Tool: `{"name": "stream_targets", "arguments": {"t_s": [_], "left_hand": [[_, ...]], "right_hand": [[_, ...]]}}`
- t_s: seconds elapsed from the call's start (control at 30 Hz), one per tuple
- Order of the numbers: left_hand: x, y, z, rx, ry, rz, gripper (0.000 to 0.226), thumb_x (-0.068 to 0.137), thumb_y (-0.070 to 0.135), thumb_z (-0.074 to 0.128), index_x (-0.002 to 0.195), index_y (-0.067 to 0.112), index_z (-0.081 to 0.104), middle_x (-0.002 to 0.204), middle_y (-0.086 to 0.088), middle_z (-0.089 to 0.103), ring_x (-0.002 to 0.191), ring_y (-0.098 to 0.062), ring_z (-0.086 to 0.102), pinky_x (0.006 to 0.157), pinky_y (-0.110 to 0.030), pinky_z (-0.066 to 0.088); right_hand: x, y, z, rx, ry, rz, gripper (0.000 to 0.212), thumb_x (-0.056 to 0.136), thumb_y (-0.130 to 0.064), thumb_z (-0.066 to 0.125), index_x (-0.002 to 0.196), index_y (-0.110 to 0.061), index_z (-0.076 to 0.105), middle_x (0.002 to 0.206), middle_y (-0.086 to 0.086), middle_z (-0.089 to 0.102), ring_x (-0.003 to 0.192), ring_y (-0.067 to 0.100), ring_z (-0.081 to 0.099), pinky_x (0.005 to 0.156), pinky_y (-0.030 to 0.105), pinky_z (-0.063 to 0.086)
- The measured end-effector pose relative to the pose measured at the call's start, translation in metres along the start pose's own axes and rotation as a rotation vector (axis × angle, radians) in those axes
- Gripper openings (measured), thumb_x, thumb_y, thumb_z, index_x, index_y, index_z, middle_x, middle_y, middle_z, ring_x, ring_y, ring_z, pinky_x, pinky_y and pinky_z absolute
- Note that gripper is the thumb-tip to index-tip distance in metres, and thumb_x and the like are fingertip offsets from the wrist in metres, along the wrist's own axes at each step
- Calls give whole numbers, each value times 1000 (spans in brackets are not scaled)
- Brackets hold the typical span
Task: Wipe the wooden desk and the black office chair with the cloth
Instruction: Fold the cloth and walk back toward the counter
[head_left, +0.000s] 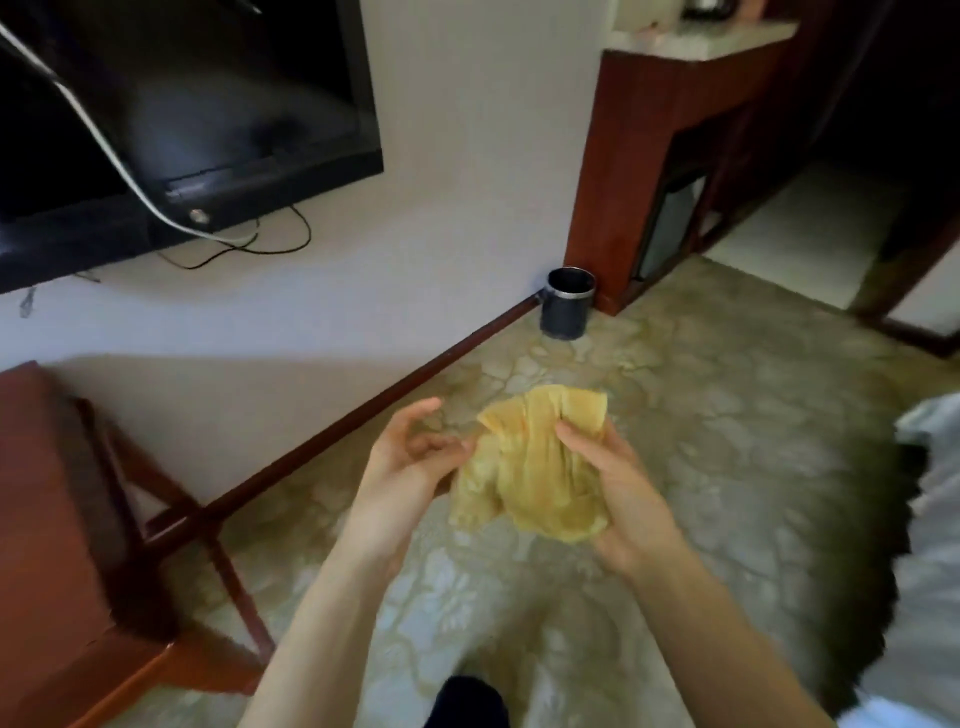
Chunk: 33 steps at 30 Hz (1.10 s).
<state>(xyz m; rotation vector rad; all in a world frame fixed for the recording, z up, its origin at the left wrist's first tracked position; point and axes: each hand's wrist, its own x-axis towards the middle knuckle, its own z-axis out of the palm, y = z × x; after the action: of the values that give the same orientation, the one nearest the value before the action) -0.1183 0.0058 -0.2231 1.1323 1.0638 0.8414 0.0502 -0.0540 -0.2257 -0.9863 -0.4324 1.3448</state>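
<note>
From your head camera, your right hand (623, 493) grips the yellow cloth (535, 467): the thumb presses over the top fold and the fingers curl underneath the bunched fabric. Your left hand (410, 457) is half open, palm turned toward you, with its fingers loosely bent and their tips at the cloth's left edge; the blur hides whether they pinch it. You hold the cloth in the air above the patterned floor (727, 415), between both hands. Some wooden furniture (41, 493) stands at your left, well apart from the cloth, and a dark bin (567, 304) sits by the wall.
</note>
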Motion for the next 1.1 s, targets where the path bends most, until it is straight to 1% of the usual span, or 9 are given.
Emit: {"name": "stream_targets", "arguments": {"t_s": [0.13, 0.2, 0.3, 0.37, 0.5, 0.7, 0.83, 0.97, 1.1], "left_hand": [[97, 32, 38, 36, -305, -137, 62, 71, 26, 74, 129, 27, 52, 105, -7, 72, 98, -27, 68, 87, -41, 52], [144, 47, 63, 71, -428, -126, 35, 83, 18, 67, 117, 23, 64, 103, -7, 73, 98, -25, 69, 89, -39, 52], [216, 66, 117, 279, -431, -19, 16, 89, 16, 61, 92, 26, 73, 89, 0, 75, 87, -18, 71, 78, -32, 56], [248, 73, 145, 487, -417, 97, 12, 87, 22, 62, 89, 17, 73, 85, -6, 73, 84, -22, 69, 78, -38, 54], [336, 93, 220, 804, -411, 335, 24, 87, 29, 60, 83, 9, 72, 75, -12, 68, 71, -25, 62, 70, -43, 50], [453, 133, 327, 1087, -444, 521, 13, 81, 34, 67, 76, 25, 75, 60, 9, 62, 58, -10, 58, 51, -29, 46], [535, 178, 378, 1231, -487, 666, 11, 79, 36, 69, 87, 32, 75, 58, 26, 47, 66, -1, 49, 75, -31, 41], [617, 202, 407, 1314, -451, 768, 24, 79, 43, 69, 103, 41, 69, 76, 27, 50, 81, 0, 38, 87, -34, 26], [683, 173, 448, 965, -295, 762, 44, 81, 30, 72, 123, 31, 59, 107, 12, 51, 104, -13, 45, 96, -30, 35]], "right_hand": [[72, -48, -11, -43, 70, -190, 40, 72, -20, 71, 112, -16, 65, 109, 13, 69, 99, 27, 67, 72, 33, 56], [107, -68, -21, -66, 134, -231, 47, 72, -23, 74, 117, -19, 61, 112, 11, 68, 101, 26, 67, 74, 33, 56], [164, -93, -49, -265, 346, -223, 60, 79, -25, 72, 132, -35, 44, 118, -1, 62, 98, 14, 65, 69, 21, 54], [188, -100, -63, -396, 433, -213, 63, 86, -28, 66, 137, -44, 32, 127, -10, 48, 101, 1, 56, 69, 17, 48], [254, -138, -108, -401, 376, -287, 59, 82, -51, 61, 136, -46, 38, 130, -14, 50, 107, -8, 53, 75, 13, 44], [366, -239, -175, -817, 270, -386, 44, 88, -11, 63, 123, -35, 49, 105, -5, 67, 87, 7, 67, 73, 27, 56], [438, -332, -215, -1036, 219, -362, 31, 89, -3, 52, 82, -31, 64, 65, -16, 60, 61, -3, 55, 59, 14, 42], [500, -404, -250, -961, 43, -215, 22, 90, -1, 44, 96, 14, 59, 78, 30, 54, 66, 27, 50, 62, 28, 39], [564, -460, -280, -887, 10, -225, 21, 90, -2, 47, 100, 4, 64, 82, 11, 61, 73, 20, 58, 60, 18, 47]]}}
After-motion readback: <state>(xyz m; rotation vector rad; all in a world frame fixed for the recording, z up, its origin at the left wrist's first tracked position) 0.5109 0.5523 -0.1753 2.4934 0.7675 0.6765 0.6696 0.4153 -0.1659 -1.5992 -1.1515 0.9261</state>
